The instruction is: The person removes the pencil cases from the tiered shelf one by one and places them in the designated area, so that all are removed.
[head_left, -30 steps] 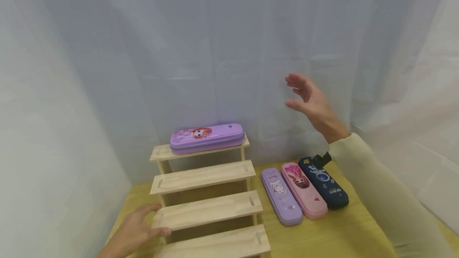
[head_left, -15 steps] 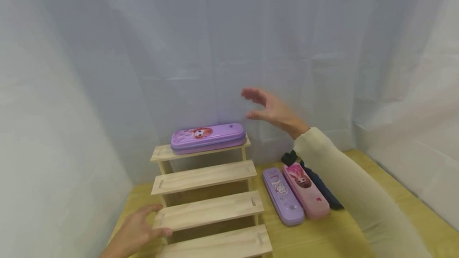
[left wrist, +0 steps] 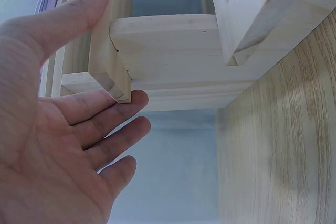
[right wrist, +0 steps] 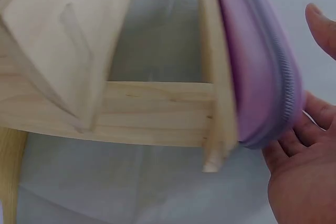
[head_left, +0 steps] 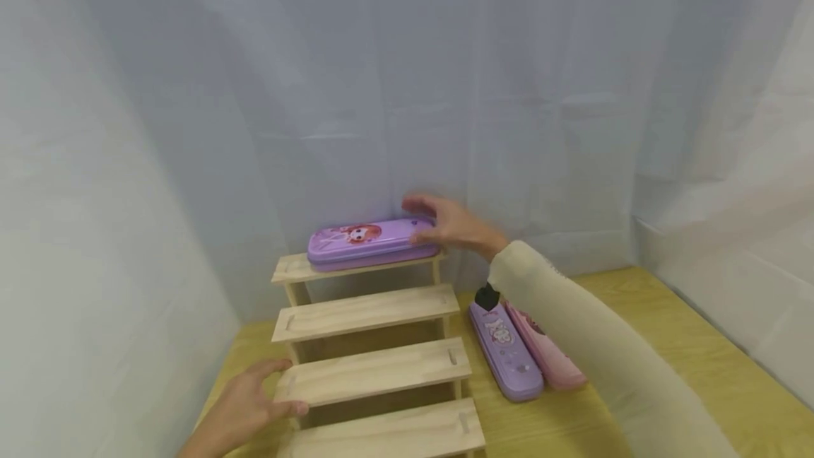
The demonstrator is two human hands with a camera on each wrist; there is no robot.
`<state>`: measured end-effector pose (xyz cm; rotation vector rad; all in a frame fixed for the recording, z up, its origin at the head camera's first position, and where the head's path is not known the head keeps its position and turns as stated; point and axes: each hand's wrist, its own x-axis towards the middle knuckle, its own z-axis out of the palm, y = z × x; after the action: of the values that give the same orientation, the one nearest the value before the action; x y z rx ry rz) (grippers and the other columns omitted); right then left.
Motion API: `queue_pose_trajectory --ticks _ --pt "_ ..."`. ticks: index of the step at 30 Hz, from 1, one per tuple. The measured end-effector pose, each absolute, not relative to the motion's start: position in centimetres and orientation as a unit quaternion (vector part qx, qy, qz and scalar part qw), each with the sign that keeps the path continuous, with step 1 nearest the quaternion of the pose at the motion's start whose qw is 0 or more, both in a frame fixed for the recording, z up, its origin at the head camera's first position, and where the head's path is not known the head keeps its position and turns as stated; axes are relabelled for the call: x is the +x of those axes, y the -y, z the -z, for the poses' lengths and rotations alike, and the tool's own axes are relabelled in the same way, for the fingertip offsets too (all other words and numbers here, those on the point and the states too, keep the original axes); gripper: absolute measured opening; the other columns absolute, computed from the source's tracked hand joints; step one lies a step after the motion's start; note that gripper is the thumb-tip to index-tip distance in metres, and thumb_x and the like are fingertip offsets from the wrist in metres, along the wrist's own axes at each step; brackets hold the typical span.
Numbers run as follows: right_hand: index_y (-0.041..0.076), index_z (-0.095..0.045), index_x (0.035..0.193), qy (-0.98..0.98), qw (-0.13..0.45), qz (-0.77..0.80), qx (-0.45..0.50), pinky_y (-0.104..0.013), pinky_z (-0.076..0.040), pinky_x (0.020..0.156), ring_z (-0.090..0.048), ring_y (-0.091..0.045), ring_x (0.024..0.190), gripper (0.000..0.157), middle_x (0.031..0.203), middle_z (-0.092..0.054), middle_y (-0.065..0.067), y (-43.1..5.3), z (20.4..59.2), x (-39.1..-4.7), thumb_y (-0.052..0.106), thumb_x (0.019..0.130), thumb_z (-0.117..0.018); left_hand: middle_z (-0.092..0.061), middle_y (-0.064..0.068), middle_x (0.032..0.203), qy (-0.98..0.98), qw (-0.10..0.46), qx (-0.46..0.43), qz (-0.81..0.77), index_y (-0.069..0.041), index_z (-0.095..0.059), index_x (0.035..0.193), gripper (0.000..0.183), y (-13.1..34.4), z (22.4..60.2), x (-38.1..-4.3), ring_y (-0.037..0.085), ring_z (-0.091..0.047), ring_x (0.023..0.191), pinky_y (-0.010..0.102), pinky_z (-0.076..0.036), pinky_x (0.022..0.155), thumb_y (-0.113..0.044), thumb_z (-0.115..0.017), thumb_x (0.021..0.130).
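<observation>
A purple zippered pencil case [head_left: 365,244] with a cartoon girl lies along the top step of the wooden tiered rack [head_left: 372,313]. At the right end of this case is my right hand [head_left: 450,223], thumb and fingers spread around it. In the right wrist view the thumb stands apart from the pencil case [right wrist: 257,56], while the fingers are by its end; whether they touch is unclear. My left hand [head_left: 244,401] holds the left end of a lower step. In the left wrist view that hand [left wrist: 58,124] has its thumb and index finger on either side of the board.
On the yellow wood-grain table [head_left: 610,302], right of the rack, lie a lilac pencil case [head_left: 505,359] and a pink pencil case [head_left: 553,359], the latter partly covered by my right sleeve [head_left: 585,331]. Pale sheeting [head_left: 509,90] hangs behind and at both sides.
My right hand has moved left and down from above the table to the purple pencil case's right end. The sleeve now hides the dark blue case. My left hand stays on the rack.
</observation>
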<state>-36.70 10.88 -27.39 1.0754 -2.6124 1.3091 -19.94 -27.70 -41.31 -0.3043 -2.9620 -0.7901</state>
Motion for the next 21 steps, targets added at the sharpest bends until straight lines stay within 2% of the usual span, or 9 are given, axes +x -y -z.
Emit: queue_pose_trajectory --ticks 4,21 --pt "-0.002 -0.044 0.149 0.852 0.03 -0.383 0.355 -0.047 -0.03 0.127 -0.044 -0.036 0.146 0.083 0.153 -0.051 -0.02 -10.2 28.3 -37.1 0.025 0.079 -0.08 -0.062 0.027 0.137 0.961 0.025 -0.099 0.257 -0.002 -0.061 0.134 0.086 27.7 41.2 -19.9 0.05 -0.058 0.126 0.063 -0.051 0.102 -0.055 -0.086 0.071" --pt "0.007 -0.05 0.148 0.868 0.033 -0.367 0.334 -0.05 -0.039 0.121 -0.052 -0.034 0.138 0.085 0.151 -0.054 -0.016 -9.4 29.9 -37.9 0.031 0.073 -0.084 -0.062 0.027 0.137 0.963 0.022 -0.095 0.252 -0.001 -0.06 0.135 0.086 27.8 41.2 -19.8 0.05 -0.058 0.126 0.062 -0.052 0.102 -0.053 -0.087 0.072"
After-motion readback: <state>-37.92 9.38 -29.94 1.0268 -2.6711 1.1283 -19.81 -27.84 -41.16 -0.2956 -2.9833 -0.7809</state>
